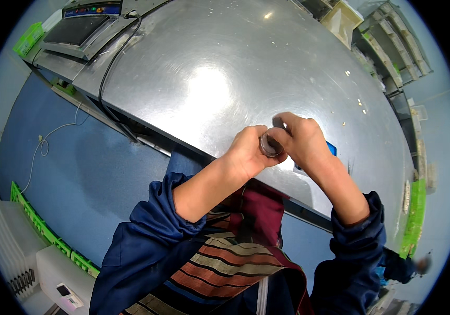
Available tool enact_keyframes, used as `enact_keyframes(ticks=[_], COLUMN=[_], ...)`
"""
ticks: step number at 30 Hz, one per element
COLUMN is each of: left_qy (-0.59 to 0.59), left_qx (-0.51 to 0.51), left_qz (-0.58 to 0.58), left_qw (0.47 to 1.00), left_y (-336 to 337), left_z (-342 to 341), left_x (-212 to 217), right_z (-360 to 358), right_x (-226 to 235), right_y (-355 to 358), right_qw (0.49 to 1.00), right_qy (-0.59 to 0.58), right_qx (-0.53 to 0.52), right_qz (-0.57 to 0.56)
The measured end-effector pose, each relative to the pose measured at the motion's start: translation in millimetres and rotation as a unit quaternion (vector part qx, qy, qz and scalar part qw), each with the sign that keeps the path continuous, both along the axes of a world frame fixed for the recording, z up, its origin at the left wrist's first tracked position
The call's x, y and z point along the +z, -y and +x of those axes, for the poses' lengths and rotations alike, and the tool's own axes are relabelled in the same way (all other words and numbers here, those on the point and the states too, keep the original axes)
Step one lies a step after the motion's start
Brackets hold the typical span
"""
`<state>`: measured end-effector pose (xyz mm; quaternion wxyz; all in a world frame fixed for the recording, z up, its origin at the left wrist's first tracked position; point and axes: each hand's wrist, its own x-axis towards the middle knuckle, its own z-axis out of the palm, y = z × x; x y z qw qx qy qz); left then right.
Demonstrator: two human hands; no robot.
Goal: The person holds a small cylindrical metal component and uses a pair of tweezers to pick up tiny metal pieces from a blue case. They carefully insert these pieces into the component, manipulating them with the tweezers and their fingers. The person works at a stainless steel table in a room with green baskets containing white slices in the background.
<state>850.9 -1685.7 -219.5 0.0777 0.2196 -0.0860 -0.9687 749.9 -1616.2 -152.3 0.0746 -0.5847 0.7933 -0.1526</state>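
Note:
Over the near edge of the steel table, my left hand (250, 151) is closed round a small clear round container (270, 152), with its open-looking round top turned up toward me. The inside looks greyish brown, and I cannot make out what it holds. My right hand (302, 137) is bent over the same container, thumb and fingers curled at its rim. A dark patch shows between those fingers; whether it is a lid or a shadow cannot be told. Behind my right wrist a blue object (332, 148) lies on the table, mostly hidden by the forearm.
The steel table (183, 58) has small pale crumbs toward its right side. A machine with a dark flat top (75, 30) stands far left, its black cable (110, 71) hanging over the table edge. Green crates (41, 223) line the left floor. Shelves (393, 39) and another person (400, 266) are at right.

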Motion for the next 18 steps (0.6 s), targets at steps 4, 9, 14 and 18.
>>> enact_keyframes(ticks=[4, 9, 14, 18], left_qy=[-0.026, -0.036, 0.028, 0.009], left_qx=[-0.017, -0.029, -0.015, -0.039], left_qz=[-0.014, -0.002, 0.002, -0.002], left_qw=[0.999, 0.999, 0.999, 0.999], left_y=[1, 6, 10, 12], left_z=[-1, -2, 4, 5], left_x=[0, -15, 4, 11], right_z=[3, 4, -13, -22], right_x=[9, 27, 22, 11], right_y=[4, -4, -33, -48], right_qw=[0.972, 0.917, 0.965, 0.991], right_qy=[0.190, 0.351, 0.224, 0.063], right_qx=[-0.121, -0.180, -0.085, 0.032], right_qz=[0.070, 0.057, -0.110, -0.110])
